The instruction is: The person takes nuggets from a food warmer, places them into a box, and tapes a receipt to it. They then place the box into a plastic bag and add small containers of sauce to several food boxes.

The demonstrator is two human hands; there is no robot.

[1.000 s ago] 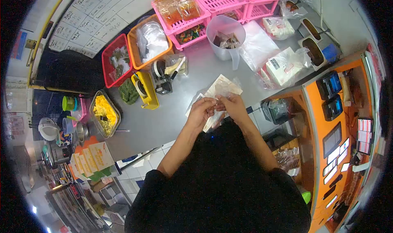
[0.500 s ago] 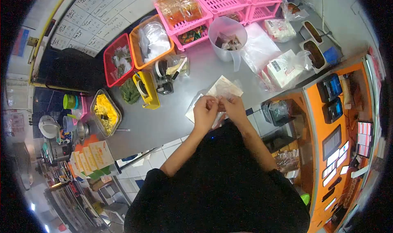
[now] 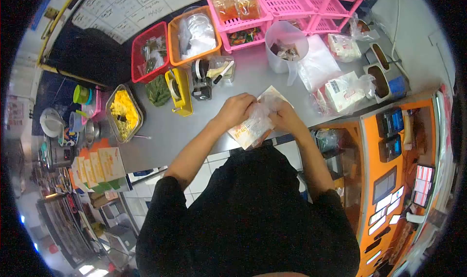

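Observation:
A clear plastic bag (image 3: pixel 262 112) is stretched between my two hands at the counter's front edge. My left hand (image 3: pixel 237 110) grips its left side with curled fingers. On the other side, my right hand (image 3: pixel 284 115) has its fingers closed on the same bag. Under the bag and hands lies a white printed paper packet (image 3: pixel 247 133), tilted, with one corner showing above the hands and another below. What is inside the bag is too blurred to tell.
On the metal counter (image 3: pixel 160 136) stand a yellow tape dispenser (image 3: pixel 182 94), a black dispenser (image 3: pixel 201 80), a plastic jug (image 3: pixel 287 43), a metal tray of yellow food (image 3: pixel 121 111), red (image 3: pixel 134 58) and orange (image 3: pixel 214 21) baskets, pink racks (image 3: pixel 287 4) and white packs (image 3: pixel 343 92).
My hands have moved apart, and the clear bag now shows spread between them. The left forearm reaches in from farther left. The whole view has shifted slightly.

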